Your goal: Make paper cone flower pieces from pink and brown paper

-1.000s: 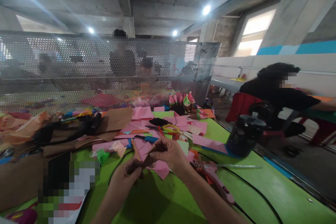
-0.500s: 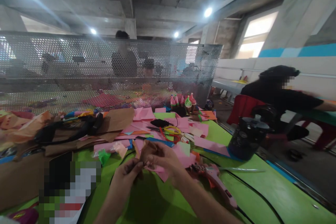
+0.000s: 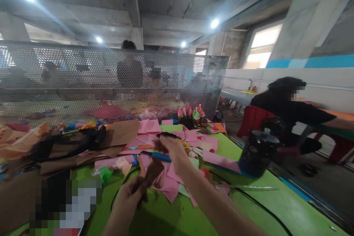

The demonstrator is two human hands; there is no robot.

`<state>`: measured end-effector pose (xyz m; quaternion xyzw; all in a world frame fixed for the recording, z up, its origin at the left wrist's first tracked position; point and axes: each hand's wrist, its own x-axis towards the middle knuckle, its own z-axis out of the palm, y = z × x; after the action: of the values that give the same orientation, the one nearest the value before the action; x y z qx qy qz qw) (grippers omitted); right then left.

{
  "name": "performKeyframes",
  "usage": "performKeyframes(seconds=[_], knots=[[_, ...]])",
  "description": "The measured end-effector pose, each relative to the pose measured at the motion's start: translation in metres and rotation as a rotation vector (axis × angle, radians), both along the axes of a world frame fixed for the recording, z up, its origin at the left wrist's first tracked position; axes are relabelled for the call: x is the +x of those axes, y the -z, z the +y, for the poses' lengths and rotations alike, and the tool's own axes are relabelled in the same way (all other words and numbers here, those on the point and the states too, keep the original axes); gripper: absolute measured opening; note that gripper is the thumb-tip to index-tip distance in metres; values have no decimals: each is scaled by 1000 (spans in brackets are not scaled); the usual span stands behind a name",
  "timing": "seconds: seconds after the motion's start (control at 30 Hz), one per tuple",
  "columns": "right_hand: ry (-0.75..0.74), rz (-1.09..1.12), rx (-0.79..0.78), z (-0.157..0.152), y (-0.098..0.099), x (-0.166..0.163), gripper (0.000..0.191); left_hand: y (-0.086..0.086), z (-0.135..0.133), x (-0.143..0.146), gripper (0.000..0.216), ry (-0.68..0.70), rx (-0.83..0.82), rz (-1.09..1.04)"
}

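Observation:
My left hand (image 3: 131,193) pinches a small piece of brown paper (image 3: 153,171), rolled into a cone-like shape, above the green table (image 3: 155,221). Reaching forward over the paper scraps, my right hand (image 3: 173,149) has its fingers stretched out, somewhat blurred, and nothing shows in them. Just beyond those fingertips lies a dark item (image 3: 170,135) whose kind I cannot make out. A yellow tool handle (image 3: 184,143) pokes out beside the right hand. Pink paper pieces (image 3: 169,186) lie beneath the forearm. A pink glue gun (image 3: 222,188) is mostly hidden behind that arm.
Brown paper sheets (image 3: 121,132) and a black strap-like item (image 3: 94,140) lie at left. Small ice-cream-cone shapes (image 3: 197,112) stand at the back before a perforated metal screen (image 3: 91,81). A dark jug (image 3: 258,153) is at right; beyond sits a person (image 3: 282,99).
My right hand has let go of the brown paper and moved forward over the scraps. The left hand keeps the paper. The forearm now covers most of the glue gun.

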<state>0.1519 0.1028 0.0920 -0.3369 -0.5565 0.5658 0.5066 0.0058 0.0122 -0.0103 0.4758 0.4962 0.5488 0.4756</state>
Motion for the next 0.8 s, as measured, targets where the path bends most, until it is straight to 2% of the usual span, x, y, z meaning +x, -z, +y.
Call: performKeyframes(seconds=[0.1,0.17,0.23,0.33,0.37,0.43,0.47,0.53,0.57,0.67,0.8], knots=[[49,-3,108,33,-52,2,33,3,1,-6,46,-90,-5,-14],[25,-39,145,34,-63,5,27,5,1,-7,45,-87,-8,-24],[-25,-97,150,17,-47,7,34,7,2,-6,43,-59,-25,11],[-121,-308,166,-19,4,11,62,9,3,-3,34,9,22,176],[-145,-335,126,-28,22,13,67,9,4,-3,30,27,61,242],[-180,-360,42,-39,50,14,63,9,3,-3,23,55,134,350],[-185,-341,-6,-41,59,15,49,8,3,-4,21,66,153,382],[-199,-307,-68,-41,68,14,28,5,2,-5,17,92,160,404],[-198,-289,-88,-40,69,14,24,3,1,-6,17,108,160,408],[-135,-260,-89,-35,64,16,24,-2,0,-6,16,144,151,378],[18,-228,-12,-28,53,27,23,-2,2,-6,23,175,112,295]])
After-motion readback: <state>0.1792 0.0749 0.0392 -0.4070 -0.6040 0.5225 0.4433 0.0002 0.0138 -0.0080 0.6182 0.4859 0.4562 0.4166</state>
